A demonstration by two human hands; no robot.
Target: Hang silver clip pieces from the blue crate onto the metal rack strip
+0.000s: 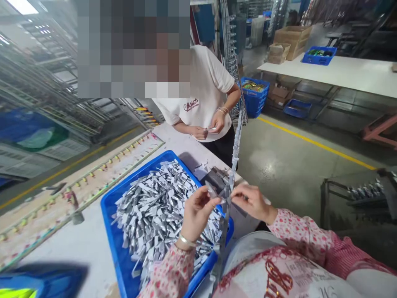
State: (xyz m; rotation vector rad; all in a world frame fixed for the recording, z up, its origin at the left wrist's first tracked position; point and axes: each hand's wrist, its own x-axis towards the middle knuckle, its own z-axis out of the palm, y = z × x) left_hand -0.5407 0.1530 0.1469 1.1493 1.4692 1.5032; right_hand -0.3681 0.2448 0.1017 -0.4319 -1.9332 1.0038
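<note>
My left hand (197, 213) is closed in a pinch on a small flat metal piece (212, 191), held up against a tall upright metal rack strip (235, 145). My right hand (252, 201) pinches the same strip from the right, at about the same height. Both hands hover over the right end of a blue tray (113, 244) heaped with several silvery metal pieces (155, 207). I wear pink floral sleeves and a bracelet on the left wrist.
Across the white worktable (83, 244) a person in a white T-shirt (201, 95) handles a small part with both hands. A long rack with coloured clips (87, 182) lies on the left. Blue crates (254, 93), cardboard boxes (291, 39) and a white table (341, 72) stand behind.
</note>
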